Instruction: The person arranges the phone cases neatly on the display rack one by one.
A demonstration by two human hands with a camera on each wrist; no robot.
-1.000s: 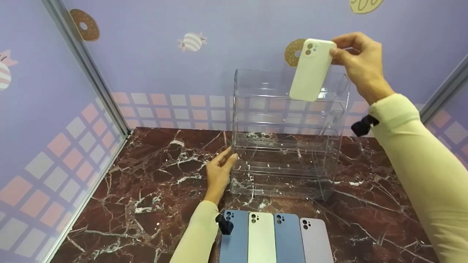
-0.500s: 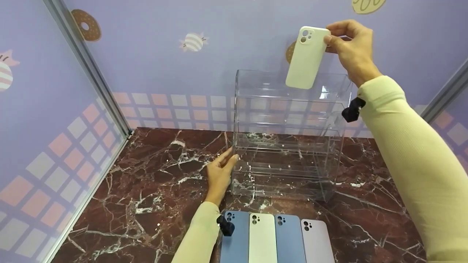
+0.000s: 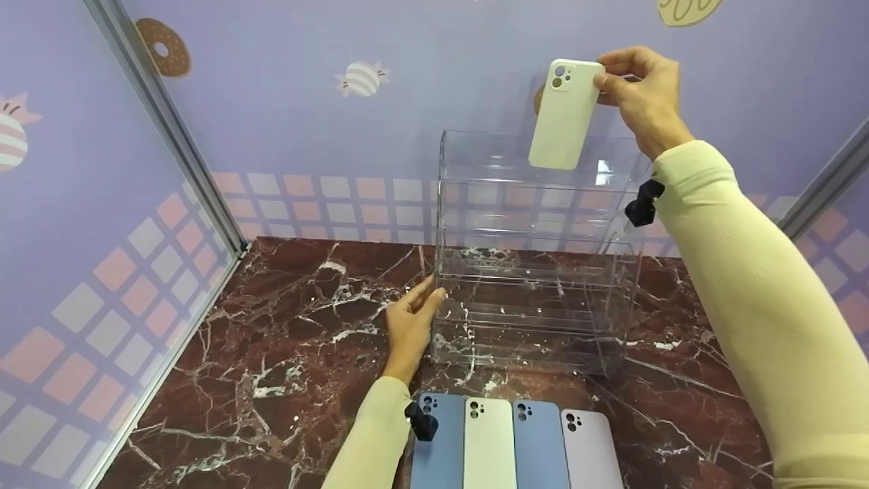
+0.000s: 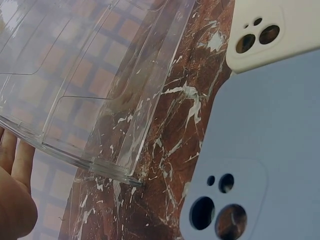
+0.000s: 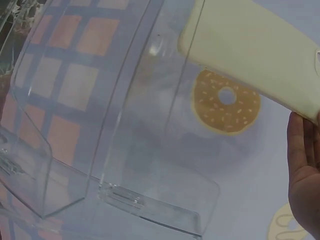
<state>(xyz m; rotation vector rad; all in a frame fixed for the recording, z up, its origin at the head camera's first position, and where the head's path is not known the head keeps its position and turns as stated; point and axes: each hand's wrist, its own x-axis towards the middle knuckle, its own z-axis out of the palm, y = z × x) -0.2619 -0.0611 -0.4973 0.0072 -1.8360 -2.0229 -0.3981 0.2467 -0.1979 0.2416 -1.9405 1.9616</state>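
In the head view my right hand (image 3: pixel 645 95) pinches a cream phone case (image 3: pixel 563 125) by its upper right edge, thumb in front. The case hangs slightly tilted, camera cutouts at the top, in front of the top tier of a clear tiered display rack (image 3: pixel 468 163). The right wrist view shows the case's (image 5: pixel 245 55) lower end at the rack's top panel; whether they touch I cannot tell. Low on the rack's left side, my left hand (image 3: pixel 411 326) rests with fairly straight fingers against the wall. Only part of that hand (image 4: pixel 17 185) shows in the left wrist view.
In front of the rack, several phone cases lie side by side: a blue case (image 3: pixel 445 455), a cream case (image 3: pixel 490 441), another blue case (image 3: pixel 540 441) and a lilac case (image 3: pixel 592 448). The marbled table (image 3: pixel 305 380) meets a patterned back wall (image 3: pixel 285 122).
My right hand has carried the cream case left and up, then dipped slightly. My left hand stays against the rack's side, and the row of cases lies as before.
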